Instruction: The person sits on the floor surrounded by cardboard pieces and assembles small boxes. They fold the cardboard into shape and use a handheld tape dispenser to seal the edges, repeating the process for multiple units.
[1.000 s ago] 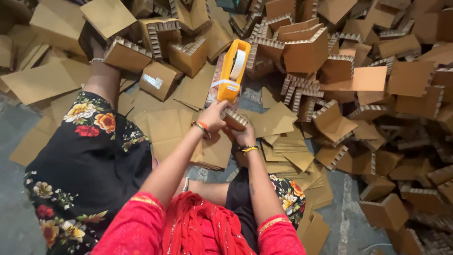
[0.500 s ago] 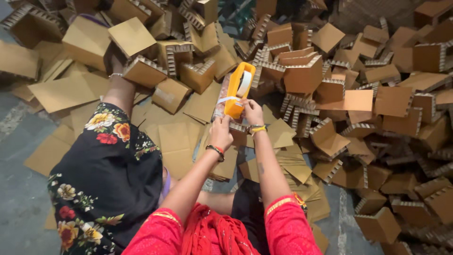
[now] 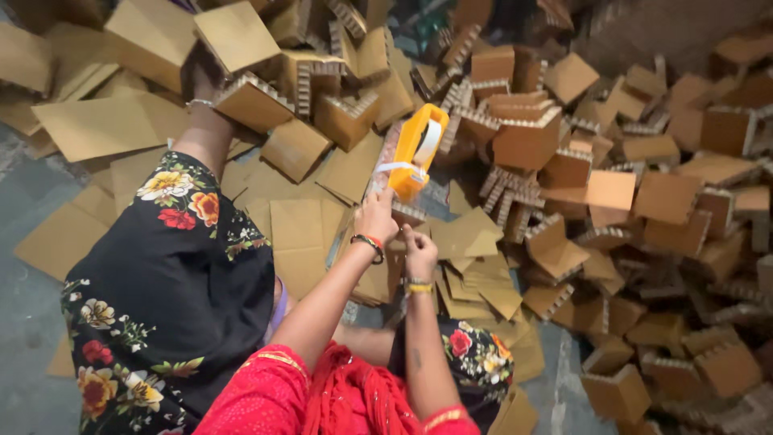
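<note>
The left hand (image 3: 377,216) is closed around the lower part of a yellow tape dispenser (image 3: 416,151), which stands tilted up and away from the person, its top end above the hand. A white strip of tape (image 3: 396,168) crosses the dispenser just above the fingers. The right hand (image 3: 419,256) is just beside the left one, a little nearer to the body, with the fingers pinched narrow on something small at the lower edge of a notched cardboard piece (image 3: 407,212); what it pinches I cannot tell. The two hands are almost touching.

Directly under both hands lie flat cardboard sheets (image 3: 296,234), overlapping, with straight edges pointing in many directions. To the right of the hands and beyond them rises a big heap of folded cardboard boxes (image 3: 612,193) with toothed, zigzag edges; the nearest of these boxes are very near the dispenser, so on that side there is little free room. To the left of the hands another person in a black flowered dress (image 3: 169,282) leans forward, and that person's hand (image 3: 201,80) is on a folded box (image 3: 254,101) well beyond the left hand. The bare grey floor (image 3: 24,314) shows only far left, past the dress, and in a narrow strip below right of the hands. The open space is mainly above the flat sheets, between the two forearms and the dress.
</note>
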